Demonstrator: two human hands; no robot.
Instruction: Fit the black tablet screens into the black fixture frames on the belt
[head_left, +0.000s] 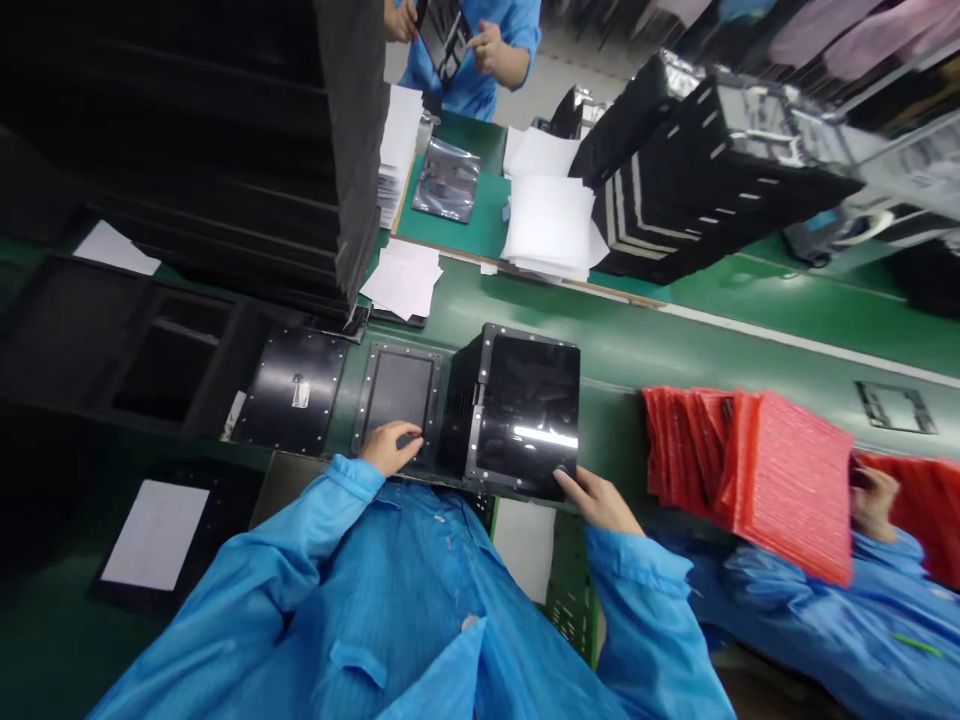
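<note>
Head view: the left hand (pixel 388 448) lay flat on a black frame (pixel 397 390), and the right hand (pixel 596 500) pressed open against a black box (pixel 525 410) to keep it steady.

a single head-worn camera looks forward and steeply down from above the wearer's blue smock (pixel 360 600), sitting close over the left hand (pixel 390 448) and right hand (pixel 596 500). the view is rolled, so the green workbench (pixel 750 335) slants down toward the right. it faces across the bench, with a co-worker in blue (pixel 457 60) well away at the far side.
</note>
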